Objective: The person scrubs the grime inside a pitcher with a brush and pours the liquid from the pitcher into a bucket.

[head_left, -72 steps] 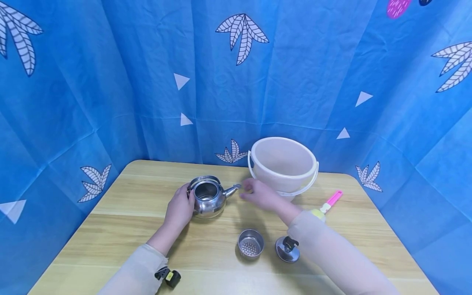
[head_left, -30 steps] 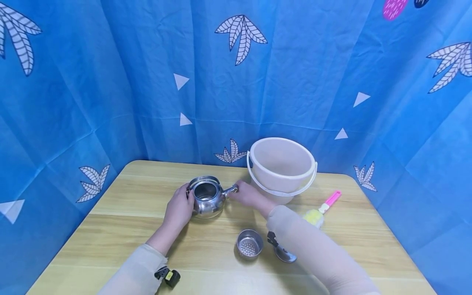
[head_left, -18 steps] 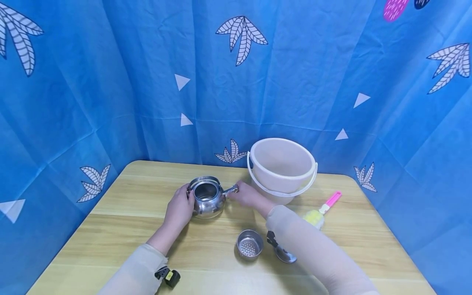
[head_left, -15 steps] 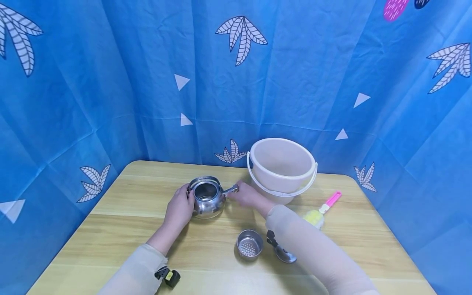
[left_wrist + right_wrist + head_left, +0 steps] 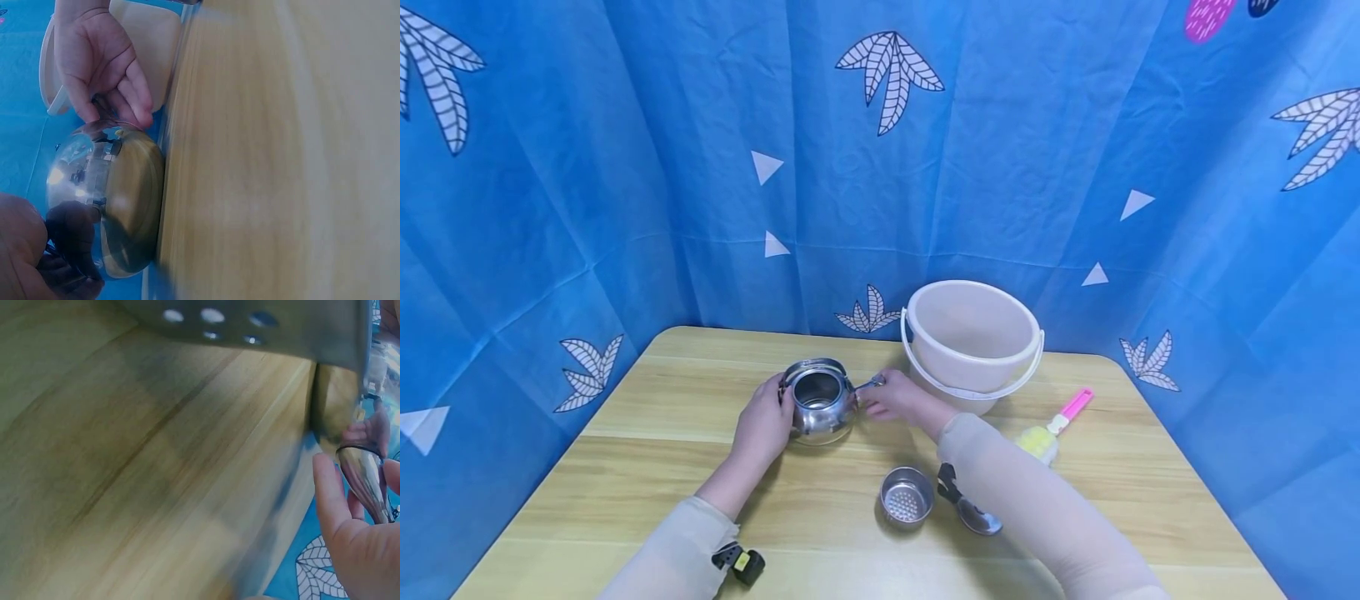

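Note:
A shiny metal teapot point(image 5: 823, 421) stands lidless on the table, its dark inside showing in the head view. My left hand point(image 5: 765, 421) grips its left side, thumb near the rim; the left wrist view shows these fingers point(image 5: 22, 240) against the body. My right hand point(image 5: 895, 398) is around the spout point(image 5: 367, 481) on the other side. In the right wrist view its fingers are extended along one side of the spout, thumb on the other. The left wrist view shows that palm point(image 5: 103, 53) turned up with loosely spread fingers.
A perforated metal strainer cup point(image 5: 906, 497) stands in front of the teapot. Right of it lies a round metal lid point(image 5: 979, 518), partly behind the right wrist's camera. A white bucket point(image 5: 973, 367) and a pink-handled sponge brush point(image 5: 1039, 442) are at the right. Blue curtain surrounds the table.
My right hand came in from the right to the spout and held it with curled fingers. Now those fingers have loosened and spread. The left hand and teapot have stayed in place.

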`<state>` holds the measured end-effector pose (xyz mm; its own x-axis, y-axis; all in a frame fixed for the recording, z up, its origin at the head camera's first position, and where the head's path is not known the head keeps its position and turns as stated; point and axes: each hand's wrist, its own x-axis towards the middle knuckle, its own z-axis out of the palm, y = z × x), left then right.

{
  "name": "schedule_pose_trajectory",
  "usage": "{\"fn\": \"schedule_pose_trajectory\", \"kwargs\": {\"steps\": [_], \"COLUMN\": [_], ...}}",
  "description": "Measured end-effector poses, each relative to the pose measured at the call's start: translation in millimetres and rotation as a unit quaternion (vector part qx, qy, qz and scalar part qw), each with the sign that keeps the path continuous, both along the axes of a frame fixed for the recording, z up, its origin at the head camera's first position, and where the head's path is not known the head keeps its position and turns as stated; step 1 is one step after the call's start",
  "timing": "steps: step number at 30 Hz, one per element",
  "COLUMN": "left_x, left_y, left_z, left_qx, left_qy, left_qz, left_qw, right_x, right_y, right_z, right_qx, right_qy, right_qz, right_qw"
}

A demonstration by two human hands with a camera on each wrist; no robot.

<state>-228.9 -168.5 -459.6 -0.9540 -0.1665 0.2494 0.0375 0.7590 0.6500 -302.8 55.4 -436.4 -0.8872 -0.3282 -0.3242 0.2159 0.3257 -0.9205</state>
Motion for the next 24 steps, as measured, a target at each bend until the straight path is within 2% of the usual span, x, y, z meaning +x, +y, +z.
{"fn": "schedule_pose_trajectory", "kwargs": {"steps": [10, 17, 24], "left_x": [1.0, -1.4, -4.4], "left_y": [0.6, 1.5, 2.2], "left_z": [1.0, 0.6, -2.0], "left_qx": [-0.004, -0.002, 0.003], "left_qy": [0.0, -0.006, -0.006], "left_qz": [0.0, -0.001, -0.001], "left_qw": [1.0, 1.0, 1.0], "right_x": [-3.3, -8.6, -9.5], "right_y": [0.4, -0.2, -1.9], "right_z": [-2.5, -6.9, -4.6], "right_qx": [-0.063, -0.084, -0.098], "right_qy": [-0.043, -0.042, -0.052], "right_qz": [-0.01, -0.012, -0.019], "right_qw": [0.997, 0.996, 0.994]}}
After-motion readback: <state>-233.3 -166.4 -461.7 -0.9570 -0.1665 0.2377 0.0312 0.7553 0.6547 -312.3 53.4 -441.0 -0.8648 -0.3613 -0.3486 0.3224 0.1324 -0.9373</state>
